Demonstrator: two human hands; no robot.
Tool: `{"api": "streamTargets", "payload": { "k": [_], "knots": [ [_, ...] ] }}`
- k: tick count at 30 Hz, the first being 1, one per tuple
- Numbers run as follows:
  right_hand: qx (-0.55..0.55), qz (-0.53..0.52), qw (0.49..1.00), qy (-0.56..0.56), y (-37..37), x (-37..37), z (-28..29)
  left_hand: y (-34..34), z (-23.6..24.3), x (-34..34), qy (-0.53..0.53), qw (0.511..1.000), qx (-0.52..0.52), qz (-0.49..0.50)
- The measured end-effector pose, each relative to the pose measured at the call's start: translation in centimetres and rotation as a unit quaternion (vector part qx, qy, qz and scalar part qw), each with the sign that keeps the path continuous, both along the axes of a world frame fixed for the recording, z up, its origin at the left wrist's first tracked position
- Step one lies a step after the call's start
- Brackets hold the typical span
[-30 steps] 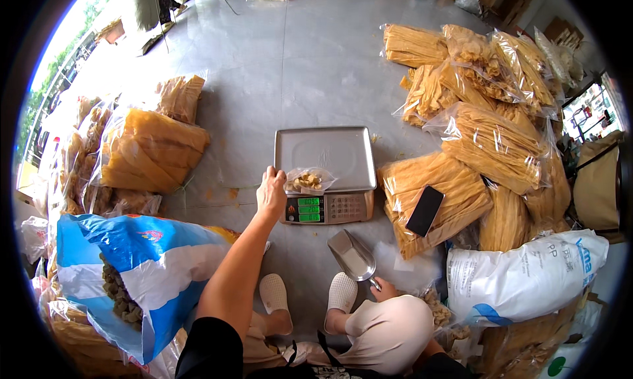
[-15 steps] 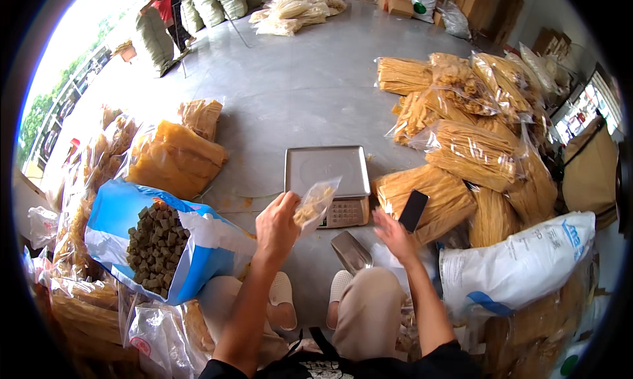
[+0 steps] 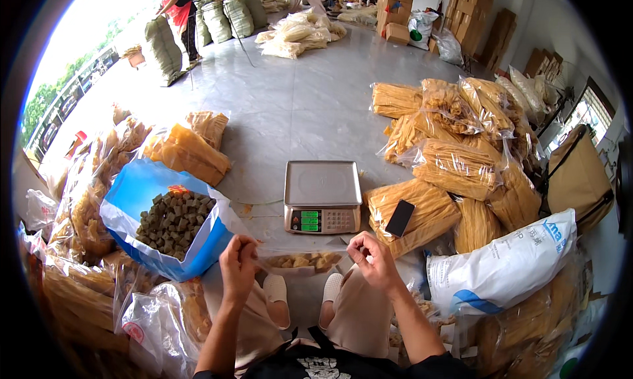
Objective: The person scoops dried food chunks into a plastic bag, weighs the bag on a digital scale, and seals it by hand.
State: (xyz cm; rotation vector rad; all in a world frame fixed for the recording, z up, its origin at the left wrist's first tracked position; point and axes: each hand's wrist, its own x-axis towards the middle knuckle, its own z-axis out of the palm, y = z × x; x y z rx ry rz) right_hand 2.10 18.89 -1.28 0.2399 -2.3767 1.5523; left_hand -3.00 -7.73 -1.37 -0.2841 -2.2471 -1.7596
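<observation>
The left hand (image 3: 238, 267) is closed in a pinch, thumb against fingertips, on the left end of a small clear bag (image 3: 301, 261), and the right hand (image 3: 376, 263), curled with thumb and forefinger together, pinches its right end; the bag stretches between them in the air with tan lumpy pieces inside, just short of the near edge of a scale (image 3: 337, 221) and above the white perforated shoes (image 3: 277, 289). The scale stands on the grey floor (image 3: 277, 109), its metal pan (image 3: 322, 183) bare, its green display (image 3: 310, 221) lit along the near edge, left of the keypad. Beside the left hand an open blue-and-white sack (image 3: 126, 181) holds dark greenish-brown cubes (image 3: 175, 226). To the right, a black phone (image 3: 399, 218) lies toward the left edge of a flat bag of yellowish sheets (image 3: 438, 211), with more such bags (image 3: 458, 165) heaped along the floor's right edge; near the floor's far left corner, a co-worker (image 3: 177, 13) stands at a green sack (image 3: 163, 51)
</observation>
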Motion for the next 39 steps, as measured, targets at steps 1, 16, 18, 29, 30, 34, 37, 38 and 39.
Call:
{"api": "streamTargets", "payload": {
  "k": [1,16,18,29,30,34,37,38,39],
  "knots": [
    [-0.003,-0.014,0.999,0.044,-0.6,0.3,0.2,0.1,0.4,0.8,-0.086,0.996,0.021,0.004],
    [-0.022,-0.015,0.999,-0.041,-5.0,3.9,0.9,4.6,2.9,5.3,0.101,0.966,-0.198,-0.131],
    [0.008,-0.012,0.999,-0.03,-5.2,4.3,0.9,4.5,1.1,4.7,0.037,0.967,-0.161,-0.193],
    [-0.278,0.026,0.947,-0.159,-4.5,5.7,-0.4,4.7,0.5,5.8,-0.005,0.964,-0.154,-0.218],
    [-0.27,0.026,0.95,-0.153,-4.6,5.8,-0.4,4.7,0.7,5.8,-0.005,0.962,-0.152,-0.227],
    [-0.224,0.044,0.966,-0.125,-4.9,5.7,0.1,4.6,1.0,5.9,-0.032,0.964,-0.127,-0.231],
    [-0.167,0.03,0.981,-0.095,-5.1,5.7,0.4,4.7,0.5,6.2,-0.049,0.968,-0.097,-0.225],
    [-0.145,0.027,0.985,-0.086,-5.0,5.7,0.3,4.7,0.3,6.2,-0.051,0.969,-0.087,-0.225],
    [-0.155,0.027,0.984,-0.089,-5.0,5.8,0.2,4.8,0.4,6.2,-0.053,0.967,-0.083,-0.236]
  ]
}}
